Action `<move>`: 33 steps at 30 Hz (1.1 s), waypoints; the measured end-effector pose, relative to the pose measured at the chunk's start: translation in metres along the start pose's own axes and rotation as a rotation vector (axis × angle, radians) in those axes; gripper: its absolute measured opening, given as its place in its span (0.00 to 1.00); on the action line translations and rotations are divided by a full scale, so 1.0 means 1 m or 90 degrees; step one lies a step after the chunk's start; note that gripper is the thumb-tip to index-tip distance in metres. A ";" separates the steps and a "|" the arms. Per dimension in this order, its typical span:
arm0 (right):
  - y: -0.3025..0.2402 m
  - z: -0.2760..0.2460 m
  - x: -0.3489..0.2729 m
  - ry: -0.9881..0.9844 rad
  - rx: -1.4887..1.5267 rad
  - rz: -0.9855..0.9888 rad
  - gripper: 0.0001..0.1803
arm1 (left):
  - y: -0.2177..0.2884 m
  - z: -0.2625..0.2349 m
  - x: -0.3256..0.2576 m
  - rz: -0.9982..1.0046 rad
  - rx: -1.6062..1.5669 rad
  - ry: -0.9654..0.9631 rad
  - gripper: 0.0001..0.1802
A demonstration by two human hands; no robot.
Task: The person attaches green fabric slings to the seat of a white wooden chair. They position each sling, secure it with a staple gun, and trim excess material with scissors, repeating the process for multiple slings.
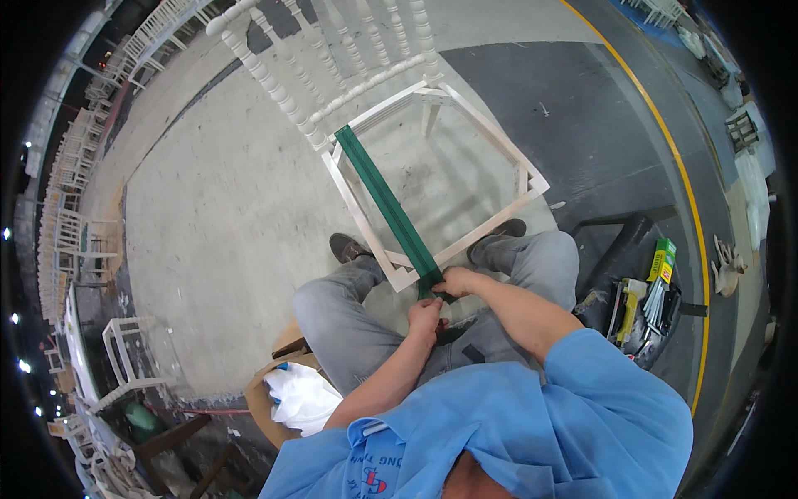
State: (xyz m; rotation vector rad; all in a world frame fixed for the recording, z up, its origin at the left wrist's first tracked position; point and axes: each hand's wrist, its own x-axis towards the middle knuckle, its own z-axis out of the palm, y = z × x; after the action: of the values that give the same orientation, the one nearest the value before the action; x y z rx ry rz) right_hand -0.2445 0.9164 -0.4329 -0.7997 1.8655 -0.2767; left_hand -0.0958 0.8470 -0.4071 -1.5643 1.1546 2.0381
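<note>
Seated person at a white chair frame point(432, 179), seen from above. A green strap point(386, 204) runs from the frame's far rail to its near rail, crossing the open seat just left of centre; the rest of the seat opening is bare, with floor showing through. The right hand point(455, 283) is closed on the strap's near end at the near rail. The left hand point(426, 316), just nearer, is curled shut around the strap's tail below the rail; the two hands almost touch. The frame's near corner sits between the knees, and the spindle back point(332, 58) rises at the far left.

Open concrete floor point(216, 208) lies left of the frame. A curved yellow line point(677, 166) bounds the dark floor on the right. Near right, beside the person's thigh, lies a dark tool tray point(644, 312) holding a yellow-handled tool point(628, 303) and a narrow green-and-yellow box point(662, 259) with a red patch. Near left, a brown carton point(259, 395) holds a white bag point(301, 399). More white chairs point(79, 158) line the far left edge.
</note>
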 end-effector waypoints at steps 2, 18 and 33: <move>0.005 0.003 0.016 -0.034 -0.061 0.041 0.29 | 0.007 -0.004 0.001 -0.024 -0.091 -0.033 0.16; 0.057 0.022 0.029 0.074 0.666 0.417 0.15 | 0.034 0.005 0.027 0.023 -0.443 -0.208 0.17; 0.017 0.059 0.087 0.042 1.117 0.222 0.19 | 0.037 0.001 0.033 0.011 -0.425 -0.229 0.18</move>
State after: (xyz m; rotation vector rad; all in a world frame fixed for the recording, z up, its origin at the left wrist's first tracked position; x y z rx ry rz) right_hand -0.2197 0.8838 -0.5310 0.7279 1.0865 -1.4003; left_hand -0.1331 0.8178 -0.4219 -1.3300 0.3657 2.7413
